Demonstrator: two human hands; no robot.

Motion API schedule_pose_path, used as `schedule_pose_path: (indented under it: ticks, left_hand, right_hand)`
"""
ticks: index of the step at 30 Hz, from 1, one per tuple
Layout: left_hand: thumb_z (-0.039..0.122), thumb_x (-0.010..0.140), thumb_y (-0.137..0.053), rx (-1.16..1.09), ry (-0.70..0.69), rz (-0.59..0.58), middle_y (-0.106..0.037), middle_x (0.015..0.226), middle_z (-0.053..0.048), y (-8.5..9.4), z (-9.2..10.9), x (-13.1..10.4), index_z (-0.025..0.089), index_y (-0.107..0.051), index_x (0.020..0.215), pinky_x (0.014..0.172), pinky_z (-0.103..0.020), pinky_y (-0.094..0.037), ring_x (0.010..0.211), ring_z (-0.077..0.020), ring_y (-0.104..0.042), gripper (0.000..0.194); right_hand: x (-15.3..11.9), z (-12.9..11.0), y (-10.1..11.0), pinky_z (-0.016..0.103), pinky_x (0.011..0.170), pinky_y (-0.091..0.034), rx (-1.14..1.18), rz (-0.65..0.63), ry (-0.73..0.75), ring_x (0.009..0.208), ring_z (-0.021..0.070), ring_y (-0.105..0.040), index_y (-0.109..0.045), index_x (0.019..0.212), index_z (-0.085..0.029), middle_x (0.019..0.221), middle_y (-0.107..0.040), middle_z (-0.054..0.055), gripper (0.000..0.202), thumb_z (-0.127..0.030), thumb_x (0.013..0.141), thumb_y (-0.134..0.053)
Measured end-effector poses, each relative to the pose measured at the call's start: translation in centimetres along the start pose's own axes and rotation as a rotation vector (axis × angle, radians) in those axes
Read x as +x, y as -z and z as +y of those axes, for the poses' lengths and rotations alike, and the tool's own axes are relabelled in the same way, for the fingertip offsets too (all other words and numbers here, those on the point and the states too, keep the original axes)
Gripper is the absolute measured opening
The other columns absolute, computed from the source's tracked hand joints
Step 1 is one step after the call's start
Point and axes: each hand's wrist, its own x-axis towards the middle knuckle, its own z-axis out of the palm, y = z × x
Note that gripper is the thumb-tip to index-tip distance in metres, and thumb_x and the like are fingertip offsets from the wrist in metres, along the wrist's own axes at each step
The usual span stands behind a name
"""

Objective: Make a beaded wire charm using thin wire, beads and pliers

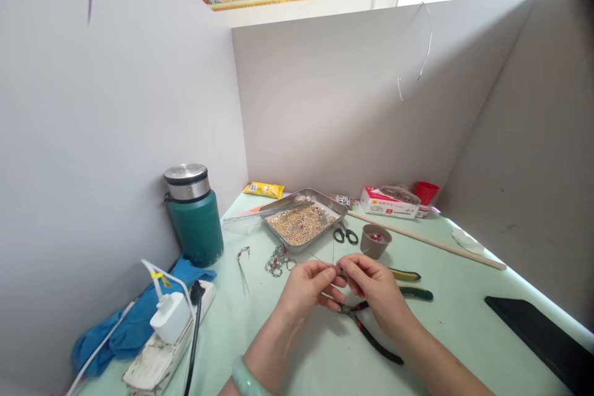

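Note:
My left hand (312, 284) and my right hand (371, 281) meet over the table, thumbs and forefingers pinched together. Thin wire (333, 252) sticks up from between the fingertips; whatever small piece is on it is hidden by my fingers. Under my hands lie pliers with black handles (378, 343), and a second tool with green and yellow handles (415, 292) is partly covered by my right hand. A beaded chain (277, 261) lies left of my hands. Farther left is a short beaded piece with loose wire ends (244, 266).
Behind my hands stand a metal tray (297, 247) of gold beads with wires across it, scissors (346, 234) and a brown cup (375, 247) of beads. A wooden stick (431, 240) and black phone-like slab (533, 334) lie right. A green flask (195, 223) and power strip (162, 352) stand left.

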Motion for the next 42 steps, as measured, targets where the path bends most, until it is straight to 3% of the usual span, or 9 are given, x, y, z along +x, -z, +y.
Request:
schedule_pose_path:
  ticks: [7,15,19,21,24,27,31,36,42]
  left_hand:
    - [0.037,0.066,-0.066,0.05,0.0,0.069,-0.064,0.07,-0.007,-0.2,0.0,0.1,0.008,-0.06,0.081,0.048,-0.023,-0.046,0.052,-0.0132,-0.06,0.033]
    - [0.035,0.068,-0.064,-0.126,0.005,0.145,-0.062,0.064,-0.006,-0.1,-0.2,0.1,0.008,-0.062,0.073,0.05,-0.023,-0.047,0.05,-0.0109,-0.058,0.027]
    - [0.035,0.068,-0.062,0.08,-0.017,0.253,-0.063,0.066,-0.006,0.1,0.2,0.4,0.01,-0.062,0.076,0.047,-0.023,-0.045,0.049,-0.0127,-0.059,0.027]
    - [0.034,0.069,-0.059,0.217,-0.008,0.313,-0.063,0.066,-0.006,0.1,0.2,0.6,0.011,-0.062,0.074,0.044,-0.022,-0.043,0.046,-0.0125,-0.058,0.024]
    - [0.034,0.072,-0.053,0.432,-0.046,0.355,-0.063,0.063,-0.004,0.0,-0.2,0.6,0.014,-0.062,0.066,0.043,-0.021,-0.04,0.042,-0.0116,-0.056,0.023]
    - [0.035,0.073,-0.05,0.58,-0.088,0.386,-0.063,0.062,-0.002,0.0,-0.5,0.5,0.016,-0.062,0.065,0.045,-0.021,-0.039,0.041,-0.0111,-0.055,0.024]
    - [0.032,0.076,-0.046,0.79,-0.182,0.407,-0.063,0.061,-0.001,-0.2,-0.8,0.2,0.018,-0.063,0.065,0.047,-0.021,-0.036,0.043,-0.0108,-0.054,0.024]
    - [0.021,0.078,-0.04,1.18,-0.415,0.397,-0.059,0.054,-0.004,-0.9,-1.3,-0.4,0.018,-0.06,0.058,0.049,-0.024,-0.028,0.049,-0.0124,-0.048,0.028]
    - [0.017,0.075,-0.038,1.04,-0.368,0.33,-0.053,0.046,-0.003,-1.5,-1.3,-0.3,0.016,-0.054,0.049,0.045,-0.023,-0.026,0.044,-0.0109,-0.044,0.03]
  right_hand:
    - [-0.1,0.0,-0.3,0.023,0.046,-0.028,-0.01,0.029,0.053,0.048,0.0089,-0.033,-0.061,0.068,-0.015,0.051,-0.044,-0.003,0.027,-0.04,0.076,-0.056]
    - [-0.2,0.5,-0.6,0.026,0.057,-0.039,-0.098,0.023,0.333,0.059,0.0124,-0.048,-0.064,0.068,-0.018,0.066,-0.053,0.001,0.021,-0.034,0.078,-0.055]
    - [0.5,0.3,0.7,0.026,0.054,-0.041,-0.185,0.086,0.255,0.06,0.0134,-0.052,-0.06,0.097,-0.019,0.075,-0.057,0.003,0.027,-0.037,0.08,-0.052]
    - [0.6,-0.1,1.2,0.028,0.059,-0.043,-0.329,0.232,0.384,0.068,0.0151,-0.054,-0.056,0.107,-0.021,0.085,-0.059,0.005,0.031,-0.035,0.08,-0.053]
    - [0.3,-0.7,1.3,0.031,0.07,-0.042,-0.632,0.282,0.689,0.078,0.0173,-0.053,-0.061,0.095,-0.021,0.087,-0.061,0.005,0.018,-0.028,0.08,-0.054]
    - [-0.3,-1.3,0.9,0.034,0.074,-0.037,-0.888,0.258,0.818,0.08,0.0191,-0.052,-0.065,0.082,-0.021,0.078,-0.063,0.004,0.012,-0.023,0.081,-0.053]
    - [-0.8,-1.8,0.4,0.035,0.076,-0.032,-1.02,0.327,0.867,0.084,0.0209,-0.051,-0.064,0.082,-0.02,0.078,-0.064,0.004,0.012,-0.022,0.081,-0.053]
    - [-1.0,-1.0,-0.5,0.024,0.054,-0.032,-0.95,0.066,0.731,0.057,0.0122,-0.049,-0.059,0.083,-0.017,0.067,-0.057,0.002,0.019,-0.026,0.086,-0.042]
    - [-0.9,-0.1,-1.3,0.024,0.05,-0.026,-1.009,0.119,0.793,0.048,0.0103,-0.039,-0.048,0.054,-0.018,0.053,-0.046,0.0,0.034,-0.022,0.086,-0.038]
